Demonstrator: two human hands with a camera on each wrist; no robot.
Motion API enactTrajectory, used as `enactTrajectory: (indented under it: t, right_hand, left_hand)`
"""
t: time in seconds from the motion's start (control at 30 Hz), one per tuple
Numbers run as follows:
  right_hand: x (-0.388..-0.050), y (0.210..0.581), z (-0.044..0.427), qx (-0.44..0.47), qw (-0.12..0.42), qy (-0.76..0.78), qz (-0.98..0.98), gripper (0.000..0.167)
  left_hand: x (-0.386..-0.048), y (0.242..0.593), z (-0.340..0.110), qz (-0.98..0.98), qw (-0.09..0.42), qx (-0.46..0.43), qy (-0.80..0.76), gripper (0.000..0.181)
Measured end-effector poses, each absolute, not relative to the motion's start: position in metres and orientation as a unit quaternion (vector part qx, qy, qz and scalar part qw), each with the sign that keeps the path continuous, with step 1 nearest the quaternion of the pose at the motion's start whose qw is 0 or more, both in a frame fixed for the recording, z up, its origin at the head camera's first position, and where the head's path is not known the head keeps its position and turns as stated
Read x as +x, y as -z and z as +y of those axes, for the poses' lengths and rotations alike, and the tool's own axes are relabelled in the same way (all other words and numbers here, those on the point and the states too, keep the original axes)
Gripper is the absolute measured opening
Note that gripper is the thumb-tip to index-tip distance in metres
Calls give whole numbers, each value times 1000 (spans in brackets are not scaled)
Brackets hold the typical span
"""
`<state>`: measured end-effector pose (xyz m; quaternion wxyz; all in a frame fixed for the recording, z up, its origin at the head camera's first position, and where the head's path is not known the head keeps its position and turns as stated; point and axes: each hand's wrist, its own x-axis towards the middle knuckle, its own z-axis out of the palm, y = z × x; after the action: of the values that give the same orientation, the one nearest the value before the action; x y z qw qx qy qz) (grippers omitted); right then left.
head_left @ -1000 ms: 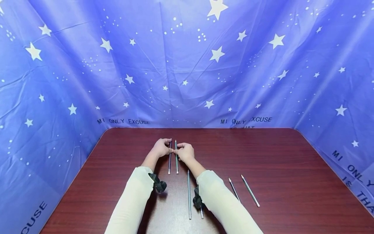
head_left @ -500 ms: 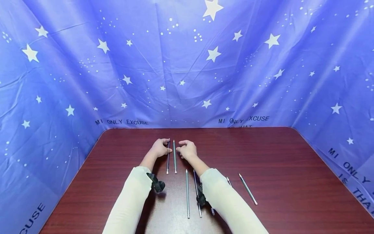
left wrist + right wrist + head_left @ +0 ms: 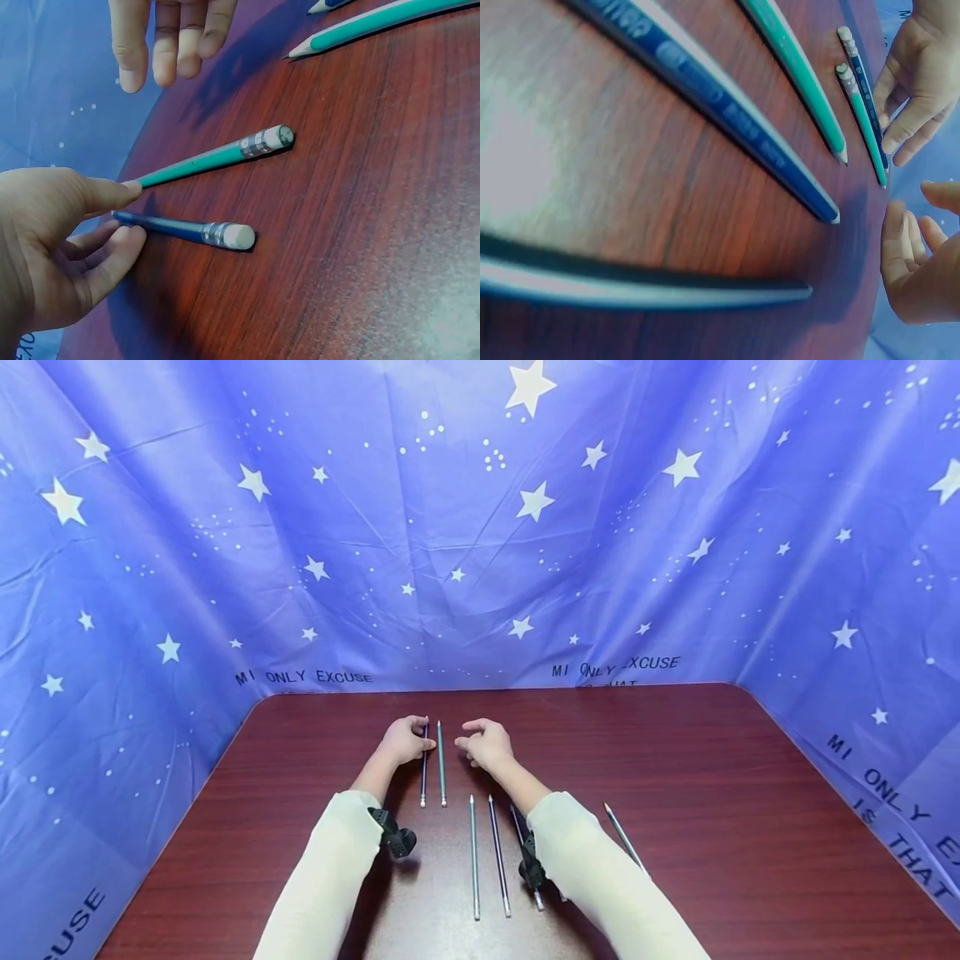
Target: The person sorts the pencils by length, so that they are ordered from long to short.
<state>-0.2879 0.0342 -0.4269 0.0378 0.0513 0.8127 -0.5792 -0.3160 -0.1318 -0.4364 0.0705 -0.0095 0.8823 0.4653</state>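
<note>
My left hand [image 3: 405, 742] is at the far left-centre of the table, thumb and fingers round the upper part of a dark blue pencil [image 3: 423, 781]. A green pencil [image 3: 442, 768] lies just right of it, nearly parallel. In the left wrist view, the thumb of my left hand [image 3: 52, 240] reaches over toward the green pencil [image 3: 199, 163]; contact is unclear. Both eraser ends face me. Right of the green pencil, my right hand [image 3: 487, 745] holds nothing, thumb and fingers apart. The right wrist view also shows my right hand [image 3: 930, 270] apart from the pencils.
Nearer me lie another green pencil [image 3: 474, 860], a dark blue pencil [image 3: 498, 860] and a third pencil [image 3: 538, 902] partly under my right wrist camera. One more pencil [image 3: 622, 835] is partly hidden by my right sleeve. A starry blue cloth [image 3: 450, 527] hangs behind the table [image 3: 712, 760].
My right hand has let go of the far green pencil and moved right, away from it. My left hand stays at the dark blue pencil. The head view has shifted slightly.
</note>
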Motion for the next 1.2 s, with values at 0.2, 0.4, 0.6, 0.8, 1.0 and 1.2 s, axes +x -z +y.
enactTrajectory:
  t: [0.2, 0.4, 0.6, 0.8, 1.0, 1.2]
  right_hand:
    - [-284, 425, 42, 33, 41, 578, 814, 34]
    - [-279, 421, 52, 23, 40, 560, 827, 35]
    - [-269, 413, 61, 19, 38, 539, 841, 35]
    - [-259, 409, 69, 10, 42, 526, 850, 34]
    - [-252, 408, 76, 3, 50, 526, 849, 33]
    - [-244, 407, 81, -13, 59, 534, 843, 33]
  left_hand:
    - [-310, 431, -130, 879, 61, -23, -472, 46]
    - [-303, 424, -126, 892, 49, -12, -449, 44]
    - [-295, 420, -125, 894, 38, 4, -446, 42]
    - [-283, 414, -120, 885, 37, 22, -463, 40]
    - [-273, 412, -115, 878, 46, 35, -475, 40]
    - [-264, 411, -111, 877, 58, 50, -475, 41]
